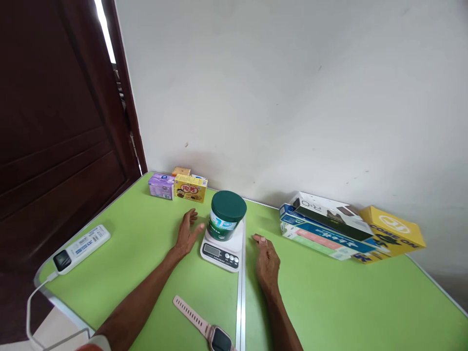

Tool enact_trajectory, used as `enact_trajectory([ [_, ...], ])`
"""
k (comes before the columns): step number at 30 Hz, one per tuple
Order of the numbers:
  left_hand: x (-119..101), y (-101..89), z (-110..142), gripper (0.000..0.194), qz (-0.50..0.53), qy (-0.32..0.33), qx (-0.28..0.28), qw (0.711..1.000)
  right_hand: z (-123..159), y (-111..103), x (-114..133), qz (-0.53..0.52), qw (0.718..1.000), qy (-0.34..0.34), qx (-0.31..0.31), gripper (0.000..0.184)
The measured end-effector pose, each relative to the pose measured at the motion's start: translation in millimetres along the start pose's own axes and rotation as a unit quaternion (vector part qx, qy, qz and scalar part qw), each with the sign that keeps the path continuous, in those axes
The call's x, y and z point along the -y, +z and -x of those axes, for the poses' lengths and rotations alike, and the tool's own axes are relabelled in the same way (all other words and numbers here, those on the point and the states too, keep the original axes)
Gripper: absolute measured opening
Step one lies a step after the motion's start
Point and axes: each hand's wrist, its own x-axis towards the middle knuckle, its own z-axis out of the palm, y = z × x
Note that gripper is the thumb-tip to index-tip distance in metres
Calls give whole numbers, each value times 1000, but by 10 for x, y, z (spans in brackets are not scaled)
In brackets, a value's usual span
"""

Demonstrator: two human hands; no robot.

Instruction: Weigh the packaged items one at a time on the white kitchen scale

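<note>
A dark green lidded tub (227, 212) with a green and white label stands upright on a white kitchen scale (221, 256). The scale's display and buttons face me, and no reading can be made out. Just left of the tub is my left hand (187, 234), open, its thumb apart from the fingers and no contact with the tub that I can see. My right hand (268, 261) lies to the right of the scale on the green table (161, 273). Its fingers are loosely bent, it holds nothing, and it stays apart from the scale.
A smartwatch with a pink strap (192, 312) lies near the front. At left is a white device (82, 248) with a cable. Small cartons, including a yellow box (190, 188) and a purple box (161, 186), stand back left. Stacked boxes (329, 224) lie by the wall at right.
</note>
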Motion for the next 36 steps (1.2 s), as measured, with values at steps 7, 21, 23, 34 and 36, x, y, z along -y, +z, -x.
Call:
enact_trajectory([
  [7,-385,348,-67,132,-52,74,-5,996,-16,3,-6,11,1000,-4,-5,70],
  [21,-483,490,-266,100,7,37,-56,998,-23,38,-43,2,1000,-7,-18,66],
  [23,-467,346,-350,97,2,36,-94,995,-10,22,-36,-6,1000,-9,-17,66],
  [34,30,-261,-761,85,-67,5,-188,980,-173,949,1135,-130,977,-49,164,75],
  [36,68,-274,-786,80,-66,14,-187,980,-161,1329,1281,-151,959,-29,240,79],
])
